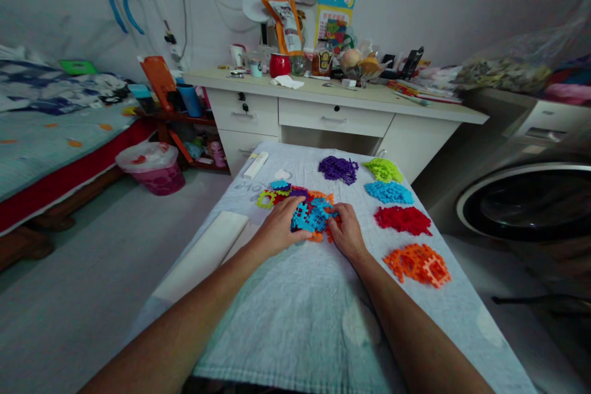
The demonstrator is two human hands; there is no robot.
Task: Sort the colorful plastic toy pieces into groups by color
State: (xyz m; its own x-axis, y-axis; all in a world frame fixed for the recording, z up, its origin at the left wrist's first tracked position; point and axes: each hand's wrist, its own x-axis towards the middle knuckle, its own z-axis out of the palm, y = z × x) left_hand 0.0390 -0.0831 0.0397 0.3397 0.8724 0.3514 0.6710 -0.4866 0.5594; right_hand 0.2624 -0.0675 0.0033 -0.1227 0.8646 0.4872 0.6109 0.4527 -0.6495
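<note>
A mixed heap of flat plastic interlocking pieces lies on the cloth-covered table between my hands. My left hand (278, 229) curves round its left side, with thumb and fingers on a clump of blue interlocking pieces (316, 215). From the right, my right hand (349, 233) has its fingers curled against the same clump; some fingertips are hidden. Orange interlocking pieces (318, 237) show beneath the blue ones. A yellow-green square piece (265, 199) sits at the heap's left edge. Sorted piles stand apart: purple (338, 169), lime green (383, 169), light blue (389, 192), red (403, 220) and orange (418, 263).
A long white box (203, 252) lies along the table's left side, and a smaller white box (255, 165) near its far left corner. Beyond is a white desk (332, 117) bearing jars and bags. A washing machine (530, 166) stands right; a pink bin (154, 169) left.
</note>
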